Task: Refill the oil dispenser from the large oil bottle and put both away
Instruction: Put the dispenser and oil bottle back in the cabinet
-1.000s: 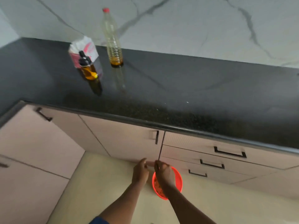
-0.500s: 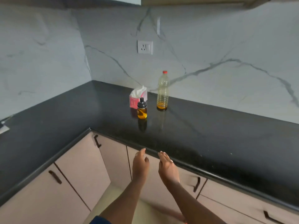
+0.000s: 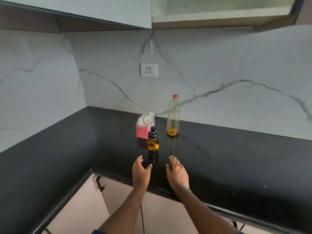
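Both hands empty, fingers relaxed: left hand and right hand hovered over the counter, near side. Dispenser just beyond; bottle farther right, capped. Looked staged for pickup.

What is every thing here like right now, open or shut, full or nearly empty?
Tall clear plastic oil bottle with red cap: upright, capped, nearly empty.
Small glass oil dispenser with black top: upright, closed, well filled with amber oil.
Pink tissue box: open, white tissue sticking out.
White upper cabinet: open.
Left hand: open, holding nothing.
Right hand: open, holding nothing.
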Demonstrator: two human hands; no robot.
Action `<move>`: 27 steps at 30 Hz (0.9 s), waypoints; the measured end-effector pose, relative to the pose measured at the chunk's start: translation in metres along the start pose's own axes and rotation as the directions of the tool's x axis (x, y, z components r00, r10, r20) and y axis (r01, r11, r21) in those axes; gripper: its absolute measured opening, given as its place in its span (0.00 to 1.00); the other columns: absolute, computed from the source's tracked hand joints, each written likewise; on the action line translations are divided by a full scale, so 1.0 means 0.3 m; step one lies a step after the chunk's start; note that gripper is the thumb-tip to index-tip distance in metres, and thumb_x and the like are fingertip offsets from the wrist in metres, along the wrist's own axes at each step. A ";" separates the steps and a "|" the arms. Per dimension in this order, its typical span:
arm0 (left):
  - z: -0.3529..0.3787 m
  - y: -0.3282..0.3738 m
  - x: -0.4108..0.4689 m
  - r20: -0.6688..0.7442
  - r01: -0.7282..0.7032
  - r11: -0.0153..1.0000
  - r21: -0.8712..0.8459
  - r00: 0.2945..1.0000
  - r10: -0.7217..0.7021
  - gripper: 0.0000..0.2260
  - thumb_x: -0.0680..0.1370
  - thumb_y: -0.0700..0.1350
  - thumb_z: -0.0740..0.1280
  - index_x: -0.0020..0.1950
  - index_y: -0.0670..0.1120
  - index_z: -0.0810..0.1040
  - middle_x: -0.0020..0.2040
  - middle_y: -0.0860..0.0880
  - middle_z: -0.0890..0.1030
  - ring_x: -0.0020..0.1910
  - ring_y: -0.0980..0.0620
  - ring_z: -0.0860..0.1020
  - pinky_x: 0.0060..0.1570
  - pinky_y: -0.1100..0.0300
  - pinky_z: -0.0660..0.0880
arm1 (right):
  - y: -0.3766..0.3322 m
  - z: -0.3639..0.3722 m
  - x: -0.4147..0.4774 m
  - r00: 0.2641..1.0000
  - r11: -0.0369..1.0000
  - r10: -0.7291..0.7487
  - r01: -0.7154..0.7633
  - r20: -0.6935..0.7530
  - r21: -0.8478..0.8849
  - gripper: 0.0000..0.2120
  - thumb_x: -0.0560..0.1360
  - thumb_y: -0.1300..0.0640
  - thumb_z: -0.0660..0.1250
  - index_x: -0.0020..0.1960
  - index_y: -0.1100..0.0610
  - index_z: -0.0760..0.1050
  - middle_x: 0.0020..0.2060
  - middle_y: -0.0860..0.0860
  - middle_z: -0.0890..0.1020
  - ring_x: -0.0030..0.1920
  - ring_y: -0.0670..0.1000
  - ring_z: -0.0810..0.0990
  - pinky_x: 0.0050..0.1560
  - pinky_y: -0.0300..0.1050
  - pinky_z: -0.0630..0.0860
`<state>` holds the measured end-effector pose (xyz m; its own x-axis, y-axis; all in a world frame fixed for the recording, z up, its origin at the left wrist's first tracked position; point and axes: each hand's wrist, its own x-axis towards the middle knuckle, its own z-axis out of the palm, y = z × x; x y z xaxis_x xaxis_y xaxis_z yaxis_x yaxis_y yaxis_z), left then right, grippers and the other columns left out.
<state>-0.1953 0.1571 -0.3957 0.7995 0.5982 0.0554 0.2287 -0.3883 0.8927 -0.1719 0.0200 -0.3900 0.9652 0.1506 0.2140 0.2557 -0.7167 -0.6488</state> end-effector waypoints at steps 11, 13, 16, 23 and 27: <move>0.192 0.014 0.405 0.108 0.123 0.981 -0.147 0.988 -0.108 0.46 0.63 0.47 0.78 0.74 0.43 0.56 0.71 0.44 0.67 0.70 0.46 0.65 0.69 0.50 0.62 | 0.116 0.103 0.539 0.993 0.994 0.098 -0.102 0.072 0.044 0.46 0.74 0.48 0.67 0.75 0.53 0.36 0.76 0.51 0.38 0.76 0.53 0.42 0.74 0.51 0.51; 0.244 0.010 0.464 0.160 0.134 0.964 -0.229 0.982 -0.098 0.48 0.61 0.45 0.80 0.74 0.43 0.56 0.68 0.45 0.70 0.67 0.47 0.69 0.68 0.52 0.65 | 0.128 0.123 0.663 0.987 0.986 0.139 -0.146 0.082 0.081 0.51 0.72 0.47 0.70 0.75 0.54 0.33 0.74 0.52 0.33 0.75 0.55 0.38 0.74 0.55 0.52; 0.301 -0.006 0.529 0.178 0.127 0.955 -0.268 0.981 -0.081 0.43 0.57 0.41 0.81 0.67 0.47 0.63 0.58 0.50 0.76 0.57 0.53 0.75 0.56 0.63 0.70 | 0.140 0.140 0.819 0.979 0.964 0.189 -0.199 0.071 0.177 0.54 0.69 0.47 0.73 0.75 0.54 0.33 0.74 0.54 0.33 0.75 0.57 0.39 0.73 0.58 0.54; 0.387 -0.057 0.600 0.100 0.167 0.965 -0.203 0.984 -0.149 0.35 0.57 0.44 0.81 0.59 0.53 0.68 0.50 0.56 0.80 0.50 0.59 0.79 0.54 0.65 0.72 | 0.195 0.159 1.094 0.957 0.927 0.286 -0.291 0.058 0.234 0.64 0.60 0.40 0.77 0.74 0.53 0.32 0.76 0.56 0.42 0.75 0.60 0.49 0.70 0.60 0.59; 0.401 -0.056 0.626 0.048 0.190 0.975 -0.112 0.981 -0.186 0.28 0.59 0.44 0.80 0.53 0.55 0.70 0.45 0.57 0.79 0.47 0.57 0.79 0.53 0.64 0.73 | 0.194 0.174 1.151 0.949 0.918 0.311 -0.284 -0.057 0.277 0.59 0.57 0.39 0.78 0.74 0.47 0.41 0.70 0.56 0.68 0.67 0.63 0.69 0.62 0.63 0.67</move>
<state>0.0177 0.1918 -0.4541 0.7688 0.6254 -0.1334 0.3133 -0.1865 0.9312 0.1792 0.0659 -0.3921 0.9920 -0.1190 0.0430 -0.0242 -0.5120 -0.8586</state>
